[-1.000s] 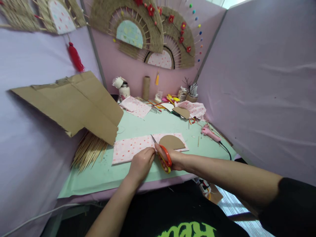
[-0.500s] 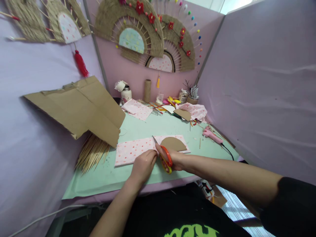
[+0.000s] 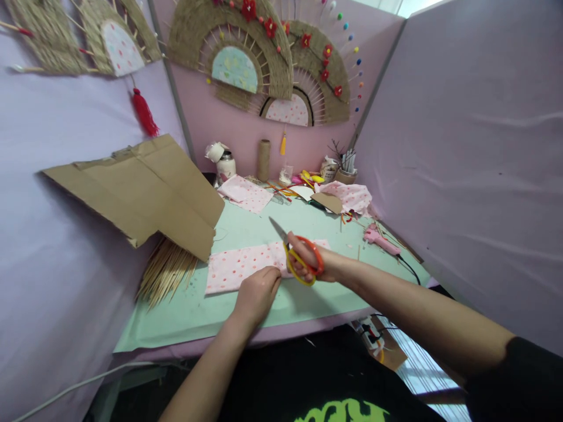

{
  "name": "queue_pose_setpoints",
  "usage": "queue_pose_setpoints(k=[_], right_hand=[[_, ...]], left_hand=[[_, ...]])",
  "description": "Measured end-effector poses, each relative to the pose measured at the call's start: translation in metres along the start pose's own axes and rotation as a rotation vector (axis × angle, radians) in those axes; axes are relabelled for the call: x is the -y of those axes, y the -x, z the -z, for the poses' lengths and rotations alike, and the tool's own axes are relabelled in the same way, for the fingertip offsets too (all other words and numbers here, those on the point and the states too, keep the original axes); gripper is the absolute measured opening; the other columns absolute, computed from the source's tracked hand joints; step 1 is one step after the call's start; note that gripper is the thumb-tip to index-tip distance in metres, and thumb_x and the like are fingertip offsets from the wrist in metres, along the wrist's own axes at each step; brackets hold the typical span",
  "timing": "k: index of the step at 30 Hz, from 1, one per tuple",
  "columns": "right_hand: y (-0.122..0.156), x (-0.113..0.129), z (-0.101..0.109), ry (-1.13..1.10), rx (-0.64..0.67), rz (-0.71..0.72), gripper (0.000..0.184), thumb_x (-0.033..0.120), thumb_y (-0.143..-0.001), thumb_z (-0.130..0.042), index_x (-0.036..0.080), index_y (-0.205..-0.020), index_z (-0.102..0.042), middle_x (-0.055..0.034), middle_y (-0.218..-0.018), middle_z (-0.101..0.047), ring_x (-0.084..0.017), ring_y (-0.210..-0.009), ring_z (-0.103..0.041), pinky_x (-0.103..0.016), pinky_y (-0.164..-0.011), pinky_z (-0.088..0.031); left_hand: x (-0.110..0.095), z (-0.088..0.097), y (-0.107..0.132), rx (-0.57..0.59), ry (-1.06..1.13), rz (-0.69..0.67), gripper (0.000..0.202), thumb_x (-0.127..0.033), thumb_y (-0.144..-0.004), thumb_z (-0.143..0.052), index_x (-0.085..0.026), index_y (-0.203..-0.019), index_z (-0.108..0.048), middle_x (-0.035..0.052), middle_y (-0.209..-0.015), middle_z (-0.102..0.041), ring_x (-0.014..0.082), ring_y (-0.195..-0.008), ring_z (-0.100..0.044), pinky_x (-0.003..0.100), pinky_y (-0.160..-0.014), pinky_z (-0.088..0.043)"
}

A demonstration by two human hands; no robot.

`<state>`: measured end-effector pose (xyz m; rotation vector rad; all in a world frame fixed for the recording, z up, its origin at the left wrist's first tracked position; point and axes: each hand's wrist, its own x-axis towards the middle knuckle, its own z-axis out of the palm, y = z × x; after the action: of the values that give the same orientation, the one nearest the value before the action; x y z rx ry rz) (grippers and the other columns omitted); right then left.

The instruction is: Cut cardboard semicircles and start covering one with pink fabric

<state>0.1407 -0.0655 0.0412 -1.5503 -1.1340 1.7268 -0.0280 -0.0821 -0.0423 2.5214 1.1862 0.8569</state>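
Note:
A folded strip of pink-white dotted fabric (image 3: pixel 240 265) lies on the table in front of me. My left hand (image 3: pixel 260 288) is closed on its near edge, fingertips pinched together. Held just above the cloth is a pair of scissors (image 3: pixel 317 253) with orange and yellow handles, my right hand (image 3: pixel 303 258) wrapped around them. Their blades point up and to the left, look closed, and do not touch the fabric. The cardboard half-circle seen earlier on the strip's right part is hidden behind my right hand.
A large cardboard piece (image 3: pixel 145 187) leans at the left over a bundle of thin sticks (image 3: pixel 165 272). At the right lies a pink glue gun (image 3: pixel 382 239) with its cord. Fabric pieces (image 3: pixel 247 193), a twine roll (image 3: pixel 263 160) and a jar (image 3: pixel 226 167) stand or lie at the back.
My right hand has lifted the scissors up and slightly right, off the cloth's near edge, now covering the cardboard half-circle. My left hand has stayed in place on the fabric.

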Motion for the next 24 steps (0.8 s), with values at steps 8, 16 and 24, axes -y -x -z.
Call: queue_pose_setpoints(k=[8, 16, 24], right_hand=[[0.003, 0.018, 0.142, 0.842, -0.752, 0.169, 0.048, 0.066, -0.082, -0.056, 0.018, -0.079, -0.057, -0.0053, -0.063, -0.061, -0.017, -0.055, -0.058, -0.026, -0.051, -0.038], [-0.040, -0.021, 0.191, 1.228, -0.775, -0.010, 0.049, 0.057, -0.091, -0.044, 0.013, -0.097, -0.064, -0.0194, -0.096, -0.070, -0.032, -0.092, -0.066, -0.032, -0.065, -0.039], [-0.057, -0.047, 0.189, 1.135, -0.662, 0.178, 0.035, 0.047, -0.088, -0.053, 0.014, -0.099, -0.060, -0.0142, -0.091, -0.068, -0.025, -0.084, -0.064, -0.029, -0.061, -0.036]], left_hand=[[-0.003, 0.016, -0.006, 0.013, -0.011, 0.169, 0.015, -0.023, -0.093, -0.052, -0.018, -0.101, -0.064, 0.0079, -0.107, -0.068, 0.0219, -0.101, -0.062, 0.033, -0.089, -0.048], [0.007, 0.025, -0.031, 0.205, -0.267, 0.481, 0.018, -0.019, -0.093, -0.044, -0.017, -0.088, -0.061, 0.0094, -0.094, -0.062, 0.0265, -0.092, -0.058, 0.035, -0.076, -0.043], [0.021, 0.079, -0.114, -0.254, -0.277, 0.508, 0.016, -0.029, -0.090, -0.050, -0.019, -0.085, -0.060, 0.0071, -0.090, -0.062, 0.0225, -0.087, -0.057, 0.031, -0.075, -0.040]])
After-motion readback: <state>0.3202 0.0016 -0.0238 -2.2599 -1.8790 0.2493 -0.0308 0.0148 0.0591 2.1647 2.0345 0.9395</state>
